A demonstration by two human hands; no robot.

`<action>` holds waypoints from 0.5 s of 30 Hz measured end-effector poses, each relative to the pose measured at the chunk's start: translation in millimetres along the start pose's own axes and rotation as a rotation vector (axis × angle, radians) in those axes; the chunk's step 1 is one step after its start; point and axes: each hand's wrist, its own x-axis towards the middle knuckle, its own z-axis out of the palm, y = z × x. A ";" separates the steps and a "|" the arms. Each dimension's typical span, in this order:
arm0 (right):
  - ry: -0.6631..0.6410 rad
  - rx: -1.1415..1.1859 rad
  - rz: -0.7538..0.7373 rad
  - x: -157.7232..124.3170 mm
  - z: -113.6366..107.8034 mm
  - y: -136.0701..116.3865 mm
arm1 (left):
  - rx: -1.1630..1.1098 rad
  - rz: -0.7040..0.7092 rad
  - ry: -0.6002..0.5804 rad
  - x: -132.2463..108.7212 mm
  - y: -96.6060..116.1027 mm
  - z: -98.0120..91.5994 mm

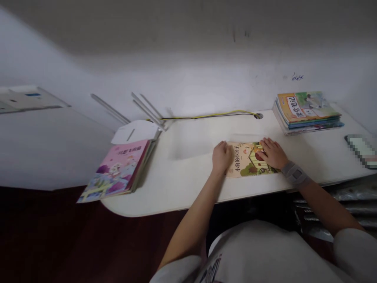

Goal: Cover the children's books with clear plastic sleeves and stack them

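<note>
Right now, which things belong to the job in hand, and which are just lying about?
In use:
book
left hand, at its left edge
right hand, on its cover
perhaps left stack, right stack

Seemingly lying about:
router
cable
phone

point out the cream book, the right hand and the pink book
Cream book (249, 162), head view: front cover.
Right hand (274, 153), head view: back of the hand.
Pink book (118, 168), head view: front cover.

The shirt (259, 251) is light grey, with short sleeves (350, 245) and dark front print (213, 271). The right wristband (290, 171) is grey and carries a dark square patch (297, 173).
</note>
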 end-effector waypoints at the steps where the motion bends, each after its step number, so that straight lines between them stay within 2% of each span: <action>1: 0.003 0.006 0.001 -0.2 0.5 0.1 | -0.117 -0.049 0.018 1.3 0.7 -1.3; 4: 0.005 0.042 0.003 -0.6 1.5 1.9 | -0.446 -0.191 -0.006 5.7 3.2 -5.1; 6: 0.009 0.079 0.000 -0.6 2.5 4.3 | -0.606 -0.206 -0.116 10.1 3.5 -8.0; 10: 0.041 0.159 -0.015 0.5 7.4 11.0 | -0.783 -0.130 -0.330 23.4 -4.3 -10.6; 15: 0.116 0.298 -0.037 4.4 14.3 18.9 | -1.044 -0.287 -0.495 36.3 -15.0 -10.0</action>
